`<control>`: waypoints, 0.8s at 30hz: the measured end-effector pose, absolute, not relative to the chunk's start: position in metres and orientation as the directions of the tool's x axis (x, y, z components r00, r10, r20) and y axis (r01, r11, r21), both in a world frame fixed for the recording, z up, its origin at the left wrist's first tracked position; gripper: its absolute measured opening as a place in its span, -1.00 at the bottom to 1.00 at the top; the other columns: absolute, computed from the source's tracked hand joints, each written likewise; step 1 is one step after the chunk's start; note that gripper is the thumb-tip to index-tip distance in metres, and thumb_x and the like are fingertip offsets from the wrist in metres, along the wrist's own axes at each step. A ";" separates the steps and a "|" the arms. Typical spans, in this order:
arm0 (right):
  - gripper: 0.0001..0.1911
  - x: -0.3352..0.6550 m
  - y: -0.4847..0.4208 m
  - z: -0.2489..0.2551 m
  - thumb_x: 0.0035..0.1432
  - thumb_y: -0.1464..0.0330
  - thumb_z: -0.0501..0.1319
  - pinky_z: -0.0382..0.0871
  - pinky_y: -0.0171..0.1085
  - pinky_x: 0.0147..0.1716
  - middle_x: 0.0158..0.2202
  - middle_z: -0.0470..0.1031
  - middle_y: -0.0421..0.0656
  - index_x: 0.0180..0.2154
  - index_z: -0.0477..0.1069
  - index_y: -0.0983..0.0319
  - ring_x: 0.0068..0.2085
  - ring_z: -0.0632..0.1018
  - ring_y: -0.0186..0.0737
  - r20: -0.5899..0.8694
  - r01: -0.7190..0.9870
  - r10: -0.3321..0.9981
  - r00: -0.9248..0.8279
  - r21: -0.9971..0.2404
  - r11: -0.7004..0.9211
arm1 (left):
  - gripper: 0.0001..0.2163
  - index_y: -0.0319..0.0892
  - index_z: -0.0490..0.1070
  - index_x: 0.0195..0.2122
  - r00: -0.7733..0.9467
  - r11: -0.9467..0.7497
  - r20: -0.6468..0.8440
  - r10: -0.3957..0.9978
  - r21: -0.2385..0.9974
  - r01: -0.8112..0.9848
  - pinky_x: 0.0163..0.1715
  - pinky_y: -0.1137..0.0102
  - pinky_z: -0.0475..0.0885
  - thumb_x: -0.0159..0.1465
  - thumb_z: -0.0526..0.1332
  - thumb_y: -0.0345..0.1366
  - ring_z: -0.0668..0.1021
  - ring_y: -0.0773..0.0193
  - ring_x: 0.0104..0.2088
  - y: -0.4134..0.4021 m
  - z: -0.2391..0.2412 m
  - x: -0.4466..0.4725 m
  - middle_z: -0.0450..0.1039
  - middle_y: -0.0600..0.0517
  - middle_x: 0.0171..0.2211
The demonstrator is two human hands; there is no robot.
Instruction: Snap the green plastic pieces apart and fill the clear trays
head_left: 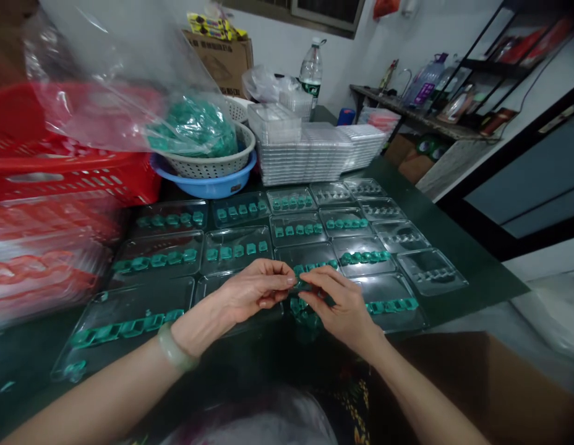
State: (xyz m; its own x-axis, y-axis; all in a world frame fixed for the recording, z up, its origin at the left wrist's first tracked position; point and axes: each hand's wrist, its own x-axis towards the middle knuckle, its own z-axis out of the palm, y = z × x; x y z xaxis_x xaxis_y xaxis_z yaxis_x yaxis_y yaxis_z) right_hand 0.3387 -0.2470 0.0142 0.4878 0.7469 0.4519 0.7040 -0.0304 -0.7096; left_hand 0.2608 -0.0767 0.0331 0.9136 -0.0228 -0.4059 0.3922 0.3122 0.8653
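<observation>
Between my two hands is a small green translucent plastic piece, partly covered by the fingertips. My left hand, with a pale bangle on the wrist, pinches it from the left. My right hand grips it from the right with thumb and forefinger. Right below the fingers lies a small heap of similar green pieces. Around the hands, rows of clear plastic trays lie flat on the dark green table. Many trays hold a line of green pieces; the rightmost ones hold none.
Stacked clear trays stand at the back. Beside them, a blue basin carries a white colander and a bag of green pieces. Red baskets and bagged orange-red pieces occupy the left. A cardboard box sits at lower right.
</observation>
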 end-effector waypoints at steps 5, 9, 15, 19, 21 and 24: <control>-0.79 0.341 -0.233 0.015 0.07 0.38 0.17 0.40 -0.22 -0.38 -0.33 0.41 -0.18 -0.21 0.37 0.03 -0.36 0.45 -0.24 0.420 0.670 0.736 0.531 -0.740 -0.061 | -0.83 -0.28 0.39 -0.46 0.950 0.258 -0.303 0.079 0.926 0.274 -0.64 0.53 0.10 0.06 0.28 -0.26 0.28 0.49 -0.58 -0.078 0.032 0.259 0.28 0.09 -0.56; -0.84 0.343 -0.228 0.015 0.05 0.38 0.18 0.36 -0.26 -0.48 -0.39 0.40 -0.20 -0.27 0.38 0.05 -0.43 0.42 -0.27 0.355 0.572 0.741 0.570 -0.819 -0.048 | -0.76 -0.23 0.37 -0.26 0.976 0.246 -0.128 0.174 0.966 0.082 -0.47 0.48 0.31 0.12 0.22 -0.19 0.40 0.37 -0.38 -0.081 0.030 0.256 0.36 0.01 -0.31; -0.81 0.344 -0.225 0.018 0.02 0.37 0.20 0.36 -0.32 -0.55 -0.33 0.39 -0.18 -0.25 0.42 0.09 -0.44 0.43 -0.31 0.226 0.328 0.733 0.642 -0.945 0.003 | -0.75 -0.26 0.35 -0.32 0.979 0.112 -0.200 0.043 0.975 0.194 -0.61 0.49 0.27 0.16 0.15 -0.14 0.41 0.38 -0.53 -0.077 0.030 0.251 0.37 0.03 -0.46; -0.76 0.376 -0.222 0.015 0.01 0.30 0.20 0.31 -0.36 -0.64 -0.41 0.37 -0.22 -0.21 0.43 0.12 -0.57 0.37 -0.39 0.183 0.264 0.678 0.712 -0.964 -0.016 | -0.77 -0.24 0.32 -0.46 0.957 0.015 -0.266 0.114 0.964 0.266 -0.67 0.52 0.17 0.14 0.15 -0.15 0.35 0.42 -0.61 -0.069 0.033 0.248 0.32 0.10 -0.60; -0.71 0.415 -0.220 0.012 0.02 0.26 0.18 0.32 -0.35 -0.63 -0.42 0.40 -0.21 -0.17 0.42 0.16 -0.58 0.37 -0.40 0.244 0.366 0.595 0.766 -0.926 -0.092 | -0.78 -0.23 0.32 -0.45 0.948 -0.006 -0.296 0.119 0.954 0.299 -0.66 0.53 0.17 0.14 0.15 -0.15 0.35 0.42 -0.60 -0.063 0.035 0.246 0.31 0.11 -0.60; -0.64 0.494 -0.214 0.006 0.02 0.24 0.14 0.32 -0.34 -0.66 -0.49 0.43 -0.15 -0.16 0.42 0.29 -0.57 0.41 -0.33 0.341 0.509 0.476 0.811 -0.812 -0.285 | -0.77 -0.22 0.31 -0.44 0.933 -0.070 -0.340 0.121 0.934 0.350 -0.64 0.52 0.16 0.14 0.14 -0.13 0.35 0.41 -0.58 -0.055 0.036 0.243 0.31 0.11 -0.58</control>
